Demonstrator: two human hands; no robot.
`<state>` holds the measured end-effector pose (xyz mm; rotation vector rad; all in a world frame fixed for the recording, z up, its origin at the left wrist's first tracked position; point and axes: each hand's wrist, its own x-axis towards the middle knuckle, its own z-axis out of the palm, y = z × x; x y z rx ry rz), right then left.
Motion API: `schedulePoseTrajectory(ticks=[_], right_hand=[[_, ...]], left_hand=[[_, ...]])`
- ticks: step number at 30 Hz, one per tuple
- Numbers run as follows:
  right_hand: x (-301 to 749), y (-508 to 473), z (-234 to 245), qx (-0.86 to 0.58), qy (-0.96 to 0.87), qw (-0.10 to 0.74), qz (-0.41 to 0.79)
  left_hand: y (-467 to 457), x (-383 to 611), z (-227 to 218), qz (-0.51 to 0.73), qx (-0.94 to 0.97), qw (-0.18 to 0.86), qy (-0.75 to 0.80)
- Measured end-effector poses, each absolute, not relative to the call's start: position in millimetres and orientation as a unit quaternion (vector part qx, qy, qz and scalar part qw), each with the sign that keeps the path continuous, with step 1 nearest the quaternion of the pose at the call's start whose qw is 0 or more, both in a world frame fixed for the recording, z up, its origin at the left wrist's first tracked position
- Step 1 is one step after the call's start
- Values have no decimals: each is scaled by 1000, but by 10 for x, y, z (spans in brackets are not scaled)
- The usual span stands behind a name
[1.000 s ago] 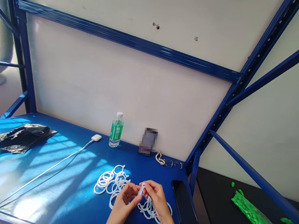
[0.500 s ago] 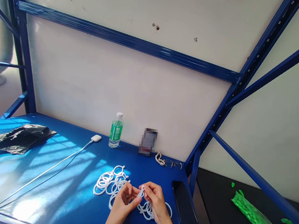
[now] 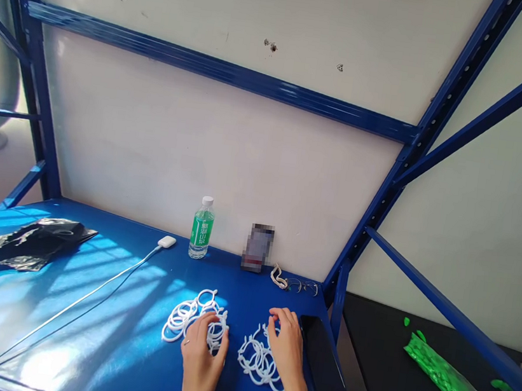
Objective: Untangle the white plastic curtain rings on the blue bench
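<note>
Seemingly midway, white plastic rings [image 3: 258, 367] form two piles, left hand [image 3: 202, 353] over one, right hand [image 3: 288, 348] over another, both loosely spread.

We have our left hand [image 3: 204, 355] over the left pile of white rings [image 3: 183, 315], fingers curved and apart, and our right hand [image 3: 288, 346] at the right pile [image 3: 258, 364]. Just right of it lies a black phone [image 3: 322, 360]; 1 bottle [image 3: 201, 231] stands far on the blue table [image 3: 125, 351].

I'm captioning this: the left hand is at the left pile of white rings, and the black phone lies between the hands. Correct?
No: the black phone lies right of the right hand, as the head view shows; the rest stands.
</note>
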<state>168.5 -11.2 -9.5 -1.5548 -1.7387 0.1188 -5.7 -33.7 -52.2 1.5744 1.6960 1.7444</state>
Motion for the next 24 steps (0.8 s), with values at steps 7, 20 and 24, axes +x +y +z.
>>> schedulePoseTrajectory(ticks=[7,20,24], right_hand=[[1653,-136,-188,-669,-711,216,-19],[1636,-118,-216,-671,-711,202,-51],[1652,-104,-224,-659,-711,238,-61]], left_hand=[[-306,-35,-617,481,550,52,681],[-303,-22,-613,470,582,11,663],[-311,-18,-608,492,580,17,649]])
